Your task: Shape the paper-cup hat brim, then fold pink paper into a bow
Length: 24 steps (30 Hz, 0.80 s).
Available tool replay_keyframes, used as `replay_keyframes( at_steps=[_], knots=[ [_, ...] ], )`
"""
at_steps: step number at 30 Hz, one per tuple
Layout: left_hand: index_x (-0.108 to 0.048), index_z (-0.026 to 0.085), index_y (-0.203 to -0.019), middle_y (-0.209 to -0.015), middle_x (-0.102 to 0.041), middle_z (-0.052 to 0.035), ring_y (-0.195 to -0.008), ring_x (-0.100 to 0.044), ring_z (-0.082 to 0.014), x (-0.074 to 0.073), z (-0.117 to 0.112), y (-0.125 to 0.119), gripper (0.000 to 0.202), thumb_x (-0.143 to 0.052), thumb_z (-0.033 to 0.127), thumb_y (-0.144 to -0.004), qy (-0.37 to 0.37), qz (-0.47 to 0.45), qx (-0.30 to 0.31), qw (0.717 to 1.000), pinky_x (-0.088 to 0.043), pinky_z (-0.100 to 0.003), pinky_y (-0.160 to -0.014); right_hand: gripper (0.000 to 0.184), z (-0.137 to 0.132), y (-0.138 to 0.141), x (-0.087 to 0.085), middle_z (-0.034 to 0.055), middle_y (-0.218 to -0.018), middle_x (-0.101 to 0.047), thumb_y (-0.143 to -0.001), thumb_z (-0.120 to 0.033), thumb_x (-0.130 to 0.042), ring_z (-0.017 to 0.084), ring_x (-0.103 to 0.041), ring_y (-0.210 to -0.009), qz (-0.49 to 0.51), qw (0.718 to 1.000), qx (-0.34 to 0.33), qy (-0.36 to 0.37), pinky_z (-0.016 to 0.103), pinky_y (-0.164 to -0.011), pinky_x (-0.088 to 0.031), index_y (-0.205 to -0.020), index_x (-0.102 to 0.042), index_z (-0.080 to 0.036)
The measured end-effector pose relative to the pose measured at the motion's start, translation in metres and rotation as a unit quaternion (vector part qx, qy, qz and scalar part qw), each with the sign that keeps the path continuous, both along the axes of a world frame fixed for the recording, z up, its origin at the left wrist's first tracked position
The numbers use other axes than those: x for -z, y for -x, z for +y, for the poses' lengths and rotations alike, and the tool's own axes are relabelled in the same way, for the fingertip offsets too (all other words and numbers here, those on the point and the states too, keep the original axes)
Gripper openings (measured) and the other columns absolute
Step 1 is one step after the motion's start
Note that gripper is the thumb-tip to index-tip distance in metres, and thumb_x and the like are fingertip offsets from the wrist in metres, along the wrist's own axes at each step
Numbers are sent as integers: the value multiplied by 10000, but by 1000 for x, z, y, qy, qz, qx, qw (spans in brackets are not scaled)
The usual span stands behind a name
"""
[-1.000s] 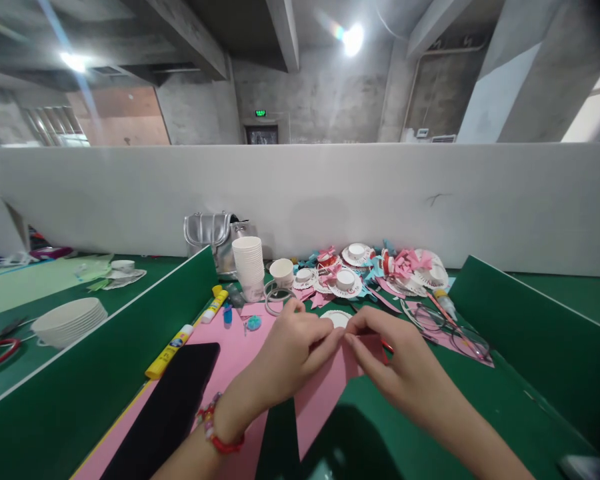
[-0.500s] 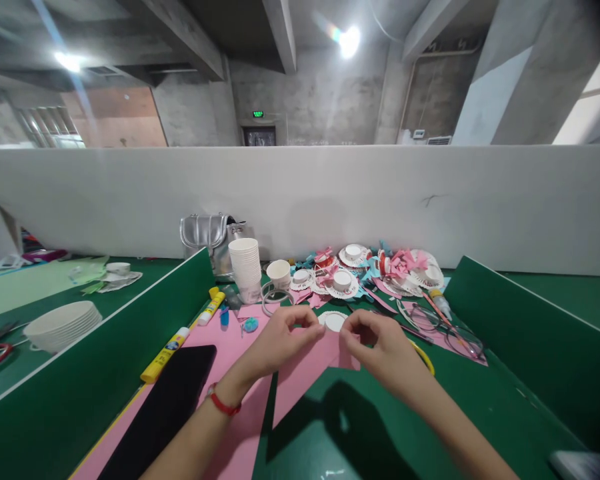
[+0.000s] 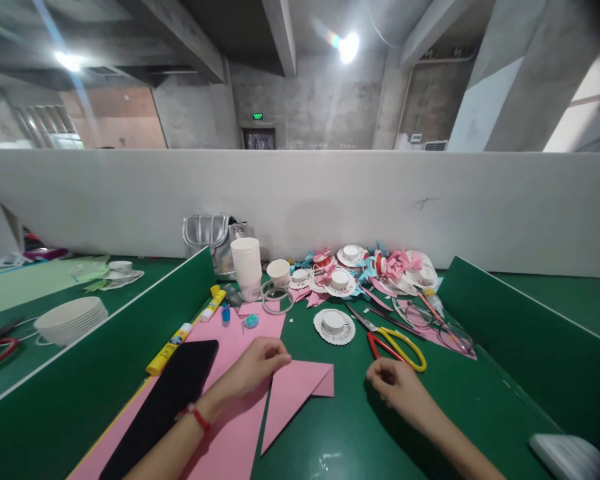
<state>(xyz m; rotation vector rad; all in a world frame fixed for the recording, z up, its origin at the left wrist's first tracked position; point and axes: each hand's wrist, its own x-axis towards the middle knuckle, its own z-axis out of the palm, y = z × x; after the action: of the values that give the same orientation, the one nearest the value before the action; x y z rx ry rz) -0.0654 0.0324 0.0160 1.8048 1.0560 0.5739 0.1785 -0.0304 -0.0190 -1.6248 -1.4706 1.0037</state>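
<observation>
Left hand (image 3: 257, 365): forearm enters from 7 o'clock, a red cord bracelet (image 3: 196, 415) on the wrist. Palm down, fingers curled loosely together, tips resting at the near left edge of the folded pink paper triangle (image 3: 291, 393); no pinch visible.

Right hand (image 3: 395, 388): forearm enters from 5 o'clock. Hand low over the green felt tabletop (image 3: 380, 440), fingers curled inward in a loose fist, holding nothing that can be seen. Well apart from the paper, at 3 o'clock of it.

Folded pink paper triangle: flat on the tabletop between the two hands, just beside the large pink paper sheet (image 3: 230, 427). Long axis runs from 7 o'clock to 1 o'clock; the sharp point faces 7 o'clock, the broad folded end lies toward 1 o'clock.

Red-and-yellow-handled scissors (image 3: 395, 343): at 12 o'clock of the right hand, near it, untouched.

Black flat phone (image 3: 167, 400): on the pink sheet, at 9 o'clock of the left forearm.
</observation>
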Motion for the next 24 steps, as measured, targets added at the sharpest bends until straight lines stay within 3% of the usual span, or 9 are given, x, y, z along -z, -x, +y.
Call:
replay_keyframes(
  at_steps=[3, 5, 6, 8, 10, 13, 16, 20, 24],
  knots=[
    [-480, 136, -593, -510, -398, 53, -483, -373, -85, -2, -1, -13, 187, -460, 232, -752, -59, 58, 12, 996, -278, -196, -450, 149, 3, 2, 2, -13, -575, -478, -749, -274, -430, 109, -471, -509, 3, 998, -21, -58, 208, -462, -372, -671, -490, -162],
    [-506, 132, -613, -563, -490, 13, -549, -464, -116, -1, -5, -28, 219, -410, 211, -793, -151, 130, 27, 980, -353, -219, -514, 114, 3, 11, -1, 32, -725, -550, -761, -256, -458, 141, -529, -651, -52, 991, -36, -122, 238, -571, -420, -781, -513, -159],
    [-523, 130, -633, -607, -536, -11, -600, -505, -139, 2, -9, -36, 231, -383, 183, -809, -217, 185, 36, 958, -387, -252, -576, 101, 2, 16, -2, 49, -800, -562, -757, -219, -478, 156, -534, -718, -108, 980, -44, -160, 258, -625, -424, -827, -523, -162],
    [-545, 120, -675, -683, -579, -65, -710, -545, -198, 9, -19, -51, 225, -359, 80, -795, -355, 313, 40, 880, -406, -359, -696, 116, -1, 26, -3, 60, -864, -567, -753, -135, -489, 173, -528, -774, -242, 940, -64, -230, 285, -667, -412, -845, -547, -175],
    [-556, 103, -803, -838, -590, -118, -829, -546, -234, 20, -31, -63, 219, -365, 6, -756, -431, 365, 45, 824, -407, -414, -753, 143, -4, 33, 0, 51, -825, -577, -760, -75, -477, 170, -527, -748, -348, 890, -91, -280, 278, -645, -401, -793, -569, -180],
    [-535, 76, -970, -926, -603, -134, -880, -554, -216, 37, -50, -69, 272, -355, 16, -775, -464, 328, 87, 818, -430, -355, -792, 161, -6, 37, 5, 39, -765, -586, -753, -39, -495, 158, -528, -700, -418, 843, -118, -317, 259, -630, -394, -768, -586, -171],
    [-446, 13, -1132, -1172, -502, -193, -1084, -459, -246, 45, -62, -60, 362, -351, 57, -785, -493, 295, 109, 811, -402, -332, -878, 133, -5, 37, 7, 42, -737, -586, -727, -39, -536, 166, -527, -691, -463, 817, -124, -320, 263, -638, -386, -737, -604, -154],
    [-410, 98, -1192, -1221, -483, -144, -1101, -458, -227, 36, -69, -35, 383, -386, 155, -814, -486, 305, 124, 809, -409, -326, -869, 121, -1, 34, 6, 56, -699, -577, -738, -72, -531, 187, -530, -677, -503, 815, -89, -273, 292, -630, -373, -686, -614, -142],
    [-407, 135, -1194, -1175, -527, -136, -1066, -483, -247, 32, -76, -10, 423, -398, 348, -829, -568, 321, 172, 738, -414, -354, -813, 102, 5, 33, 0, 66, -730, -574, -744, -110, -526, 198, -528, -702, -489, 843, -66, -215, 301, -643, -369, -702, -616, -137]
  ],
)
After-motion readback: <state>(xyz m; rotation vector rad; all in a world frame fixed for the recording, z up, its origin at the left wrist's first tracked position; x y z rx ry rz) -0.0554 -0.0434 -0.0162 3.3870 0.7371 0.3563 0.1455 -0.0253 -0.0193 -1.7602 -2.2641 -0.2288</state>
